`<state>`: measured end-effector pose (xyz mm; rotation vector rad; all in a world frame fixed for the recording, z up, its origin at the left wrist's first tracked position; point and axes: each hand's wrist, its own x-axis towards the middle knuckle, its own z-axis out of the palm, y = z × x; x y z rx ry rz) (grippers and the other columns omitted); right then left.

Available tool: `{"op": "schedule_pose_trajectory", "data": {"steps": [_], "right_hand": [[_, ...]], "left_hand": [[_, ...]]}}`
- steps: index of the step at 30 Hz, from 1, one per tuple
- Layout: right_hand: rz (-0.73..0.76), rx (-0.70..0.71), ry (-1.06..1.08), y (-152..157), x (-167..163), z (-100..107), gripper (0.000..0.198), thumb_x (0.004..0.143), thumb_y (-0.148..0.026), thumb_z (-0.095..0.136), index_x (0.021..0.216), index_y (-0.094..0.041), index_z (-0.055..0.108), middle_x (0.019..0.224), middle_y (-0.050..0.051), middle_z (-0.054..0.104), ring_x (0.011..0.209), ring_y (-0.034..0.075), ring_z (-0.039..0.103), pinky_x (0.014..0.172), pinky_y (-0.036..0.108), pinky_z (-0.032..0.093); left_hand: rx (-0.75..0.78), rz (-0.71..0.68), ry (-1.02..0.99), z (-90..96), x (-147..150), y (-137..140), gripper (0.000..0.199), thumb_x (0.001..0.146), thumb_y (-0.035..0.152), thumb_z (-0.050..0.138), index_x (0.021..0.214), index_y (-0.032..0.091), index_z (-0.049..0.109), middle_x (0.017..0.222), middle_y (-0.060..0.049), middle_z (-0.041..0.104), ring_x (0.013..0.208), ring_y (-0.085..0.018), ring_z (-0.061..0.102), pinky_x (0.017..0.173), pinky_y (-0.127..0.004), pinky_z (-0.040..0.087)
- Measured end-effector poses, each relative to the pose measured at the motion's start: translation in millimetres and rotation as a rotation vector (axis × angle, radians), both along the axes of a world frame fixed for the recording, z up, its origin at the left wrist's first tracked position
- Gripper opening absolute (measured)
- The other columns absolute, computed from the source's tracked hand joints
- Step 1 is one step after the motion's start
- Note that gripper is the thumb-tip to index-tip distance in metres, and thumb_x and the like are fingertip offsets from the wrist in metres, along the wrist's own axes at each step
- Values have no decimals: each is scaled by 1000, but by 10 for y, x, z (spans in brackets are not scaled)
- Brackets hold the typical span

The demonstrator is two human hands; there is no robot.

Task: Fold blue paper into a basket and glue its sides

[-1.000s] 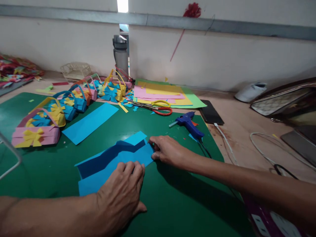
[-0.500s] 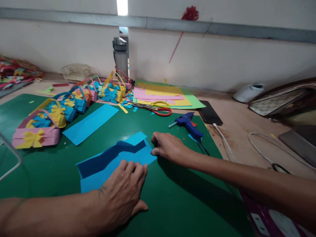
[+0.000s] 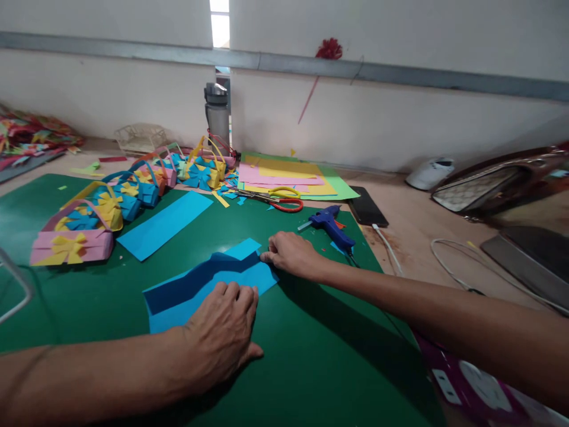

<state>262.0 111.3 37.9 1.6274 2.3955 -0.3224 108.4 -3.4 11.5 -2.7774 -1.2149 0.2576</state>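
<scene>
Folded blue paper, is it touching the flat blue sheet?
Apart. The head view plainly shows a strip of green mat between the folded blue paper and the flat blue sheet.

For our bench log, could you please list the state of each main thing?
Folded blue paper: creased, far side raised
Left hand: palm down on paper
Right hand: fingers bent, at paper's right end
Blue strip: flat, unfolded
Glue gun: on its side
Scissors: lying flat
Phone: screen dark, cable attached
Bottle: upright
Paper baskets: assembled, upright
</scene>
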Motion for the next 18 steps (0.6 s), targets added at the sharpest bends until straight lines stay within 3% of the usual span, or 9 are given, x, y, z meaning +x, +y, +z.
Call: {"op": "schedule_pose_trajectory", "data": {"steps": [5, 7, 8, 10, 12, 18], "right_hand": [[96, 80, -105, -240, 69, 171, 23, 88, -25, 48, 79, -11, 64, 79, 16, 67, 76, 24, 63, 54, 28, 33], [194, 91, -124, -450, 103, 146, 12, 83, -11, 51, 84, -13, 63, 81, 14, 68, 76, 23, 63, 55, 28, 34], [275, 97, -127, -558, 115, 102, 15, 80, -6, 52, 89, -13, 62, 83, 13, 68, 75, 22, 62, 54, 27, 34], [627, 272, -134, -738, 121, -25, 20, 81, -5, 47, 95, -11, 60, 75, 11, 65, 68, 22, 60, 51, 29, 35], [775, 420, -143, -827, 106, -153, 17, 81, -4, 43, 84, -9, 59, 65, 9, 60, 58, 20, 56, 47, 29, 34], [886, 525, -204, -733, 51, -235, 18, 77, -4, 42, 71, -10, 57, 58, 8, 55, 49, 16, 49, 40, 28, 26]], "left_hand": [[6, -16, -16, -65, -48, -6, 56, 83, 60, 48, 107, 10, 59, 99, -13, 57, 79, -24, 51, 66, -37, 38], [22, -22, -23, -105, -61, -4, 60, 83, 61, 47, 110, 9, 58, 100, -13, 57, 81, -25, 50, 68, -38, 38], [32, -26, -23, -121, -62, -4, 62, 83, 61, 46, 111, 8, 57, 99, -13, 57, 83, -25, 50, 70, -39, 38], [36, -33, -22, -125, -55, -6, 63, 83, 61, 47, 113, 7, 55, 98, -13, 57, 84, -26, 50, 73, -41, 37], [14, -16, -22, -91, -40, -13, 60, 82, 60, 49, 111, 8, 57, 95, -11, 57, 83, -25, 51, 73, -40, 38], [-91, 29, 4, 11, -63, -67, 55, 79, 58, 56, 101, 9, 63, 95, -12, 59, 85, -26, 53, 73, -39, 40]]}}
